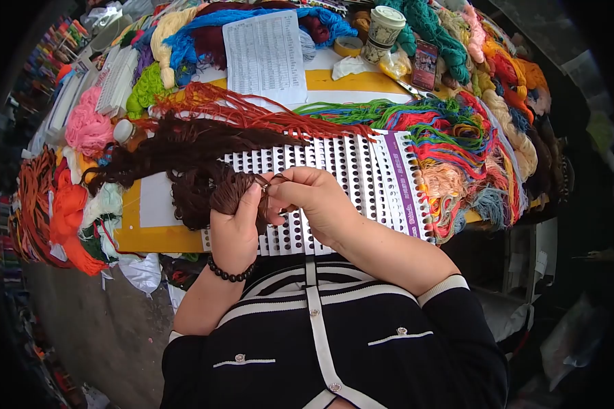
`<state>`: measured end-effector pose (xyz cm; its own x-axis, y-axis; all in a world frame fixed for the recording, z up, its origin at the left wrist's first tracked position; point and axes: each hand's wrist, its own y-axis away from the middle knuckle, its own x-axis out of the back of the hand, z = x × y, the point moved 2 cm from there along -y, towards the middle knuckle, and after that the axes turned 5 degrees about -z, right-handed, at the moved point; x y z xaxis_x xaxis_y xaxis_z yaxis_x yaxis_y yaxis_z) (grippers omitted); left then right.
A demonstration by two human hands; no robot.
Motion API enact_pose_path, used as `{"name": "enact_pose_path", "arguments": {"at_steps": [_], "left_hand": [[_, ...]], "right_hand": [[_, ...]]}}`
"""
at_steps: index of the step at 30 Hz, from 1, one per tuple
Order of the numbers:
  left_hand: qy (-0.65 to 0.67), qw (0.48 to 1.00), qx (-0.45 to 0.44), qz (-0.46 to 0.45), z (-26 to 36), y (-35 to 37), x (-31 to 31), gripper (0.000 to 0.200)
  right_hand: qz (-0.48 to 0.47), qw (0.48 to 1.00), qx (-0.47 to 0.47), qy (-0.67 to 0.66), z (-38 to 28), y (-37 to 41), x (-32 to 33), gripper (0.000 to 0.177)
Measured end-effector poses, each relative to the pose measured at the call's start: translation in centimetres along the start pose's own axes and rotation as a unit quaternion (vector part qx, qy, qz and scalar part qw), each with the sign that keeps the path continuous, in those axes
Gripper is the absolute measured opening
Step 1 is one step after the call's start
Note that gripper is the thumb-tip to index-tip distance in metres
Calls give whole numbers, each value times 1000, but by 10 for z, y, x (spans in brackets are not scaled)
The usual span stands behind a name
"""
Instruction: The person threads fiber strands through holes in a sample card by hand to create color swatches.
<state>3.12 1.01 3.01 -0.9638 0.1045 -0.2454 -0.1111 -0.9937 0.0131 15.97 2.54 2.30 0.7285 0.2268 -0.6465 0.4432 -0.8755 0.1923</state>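
My left hand (235, 221), a beaded bracelet at its wrist, is closed around a skein of dark brown embroidery thread (196, 198). The fingers of my right hand (314, 204) pinch a few strands pulled from that skein, close to my left thumb. Beneath both hands lie white thread cards with rows of punched holes (351, 177), a purple-striped one (404, 187) at the right. More dark brown thread (157, 153) stretches across the cards' upper left. Orange-red strands (252, 116) hang over their top edge.
Multicoloured thread (450, 136) is heaped right of the cards, and pink thread (89, 126) at the left. Farther back are a printed sheet (266, 58), a paper cup (383, 34), tape (348, 46), a phone (425, 65) and scissors (408, 87). A small jar (126, 133) stands at left.
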Motion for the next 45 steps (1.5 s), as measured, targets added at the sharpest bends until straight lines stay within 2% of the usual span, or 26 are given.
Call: {"name": "enact_pose_path", "arguments": {"at_steps": [8,10,11,12,13,14,15,16,18,19,21,22,24,27,32,34,37,41,45], "left_hand": [[30,1000,9,0,-2,-1,3,23],[14,999,-45,17,-3,-4,11,25],[-21,996,-83,23,-2,-10,12,26],[47,998,-35,24,0,-9,16,27],[114,993,11,26,1,-7,22,29],[158,986,9,-52,1,-8,26,32],[158,986,9,-51,2,-7,24,32],[120,990,14,-71,4,-6,17,35],[75,990,25,-118,3,-4,13,46],[75,990,26,-120,2,-4,11,46],[58,992,17,-112,3,-4,5,45],[30,996,16,-85,-3,-5,7,44],[8,995,19,-97,-6,-4,7,44],[3,993,31,-118,-7,-3,4,43],[10,991,39,-129,-7,-4,8,43],[20,984,44,-169,-7,-6,14,43],[95,982,87,-139,-4,-6,14,44],[64,985,57,-152,-9,-6,12,44],[27,991,39,-125,-12,-4,7,43]], "right_hand": [[4,1000,0,-30,2,-1,4,11],[4,999,7,-40,2,-4,8,9],[2,992,23,-122,1,-9,12,7],[0,978,38,-204,0,-13,14,7],[4,972,9,-233,-8,-8,15,6],[-62,968,9,-245,-8,-12,25,7],[-127,958,9,-256,-12,-14,24,8],[-127,958,9,-256,-12,-12,22,8],[4,999,18,-39,-14,-6,13,10],[20,1000,0,23,-10,-7,8,9],[-29,996,5,84,-13,-3,1,9],[-29,996,5,84,-10,-4,2,9],[-12,992,-2,125,-4,-7,4,8],[1,995,-37,97,-5,-6,1,8],[-7,998,-20,59,-8,-3,1,8],[-11,999,-7,45,-10,-2,-1,9],[-17,1000,-2,23,-6,-4,1,8],[-23,998,-8,52,-6,-3,3,7],[-13,997,-36,67,-7,-4,2,5]]}}
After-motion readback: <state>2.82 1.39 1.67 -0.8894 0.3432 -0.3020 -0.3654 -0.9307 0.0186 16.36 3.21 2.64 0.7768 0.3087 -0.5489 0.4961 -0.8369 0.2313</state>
